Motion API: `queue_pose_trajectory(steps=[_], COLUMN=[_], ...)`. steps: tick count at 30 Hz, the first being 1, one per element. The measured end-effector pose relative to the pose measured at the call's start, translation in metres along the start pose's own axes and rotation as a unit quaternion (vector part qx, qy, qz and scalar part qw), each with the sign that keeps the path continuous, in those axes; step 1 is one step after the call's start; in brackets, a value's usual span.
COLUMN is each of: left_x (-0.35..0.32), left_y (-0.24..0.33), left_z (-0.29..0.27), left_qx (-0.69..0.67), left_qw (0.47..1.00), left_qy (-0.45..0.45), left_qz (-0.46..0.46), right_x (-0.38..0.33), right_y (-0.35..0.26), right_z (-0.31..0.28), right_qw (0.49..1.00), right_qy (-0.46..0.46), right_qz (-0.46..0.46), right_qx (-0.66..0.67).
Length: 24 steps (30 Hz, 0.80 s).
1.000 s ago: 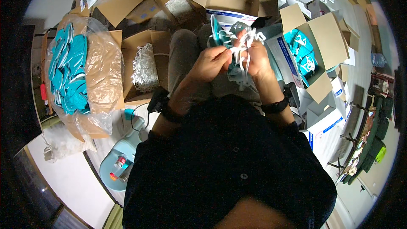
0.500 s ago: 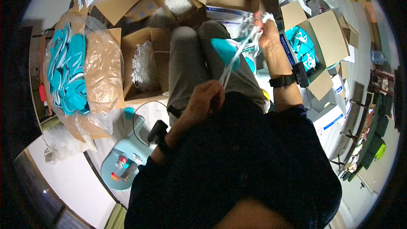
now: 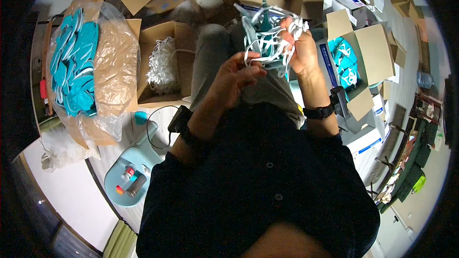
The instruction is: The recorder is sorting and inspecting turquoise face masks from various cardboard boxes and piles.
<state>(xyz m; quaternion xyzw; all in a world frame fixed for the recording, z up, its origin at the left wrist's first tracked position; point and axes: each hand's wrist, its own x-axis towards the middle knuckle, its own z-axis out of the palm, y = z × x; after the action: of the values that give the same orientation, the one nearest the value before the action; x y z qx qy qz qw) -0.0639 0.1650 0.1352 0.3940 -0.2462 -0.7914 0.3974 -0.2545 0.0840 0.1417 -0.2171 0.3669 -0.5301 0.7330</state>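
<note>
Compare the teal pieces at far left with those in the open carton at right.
The left teal pieces show no visible straps; the right teal pieces have white straps on them. The left teal pieces lie amid clear plastic; the right teal pieces sit in an open carton. Both are teal and heaped.

Left grip (image 3: 237, 76), right grip (image 3: 302, 50): 2. Wristbands (image 3: 318, 112): 2, one behind each. Blue tub (image 3: 113, 179): 1, behind-left of both. Bottles (image 3: 136, 186) inside: 2.

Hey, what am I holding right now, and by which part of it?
Your right hand holds teal pieces by the bunched white straps; whether your left hand grips a strap can't be told.
</note>
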Motion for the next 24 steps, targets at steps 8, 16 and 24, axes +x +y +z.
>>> queue_pose_trajectory(steps=[8, 16, 24], left_x=[0.026, 0.065, 0.037], left_y=[-0.021, 0.066, 0.074], left_z=[-0.042, -0.051, -0.012], left_qx=[0.138, 0.26, 0.342], left_qw=[0.976, 0.94, 0.9], left_qy=[0.044, 0.159, 0.035], left_qz=[0.163, 0.152, 0.268], right_x=[0.001, 0.004, 0.029], right_y=[0.0, -0.004, 0.044], right_z=[0.013, 0.033, 0.047], right_qw=[0.999, 0.978, 0.83], right_qy=[0.045, -0.001, 0.015], right_qz=[0.005, -0.006, -0.134], right_qx=[0.001, -0.208, -0.541])
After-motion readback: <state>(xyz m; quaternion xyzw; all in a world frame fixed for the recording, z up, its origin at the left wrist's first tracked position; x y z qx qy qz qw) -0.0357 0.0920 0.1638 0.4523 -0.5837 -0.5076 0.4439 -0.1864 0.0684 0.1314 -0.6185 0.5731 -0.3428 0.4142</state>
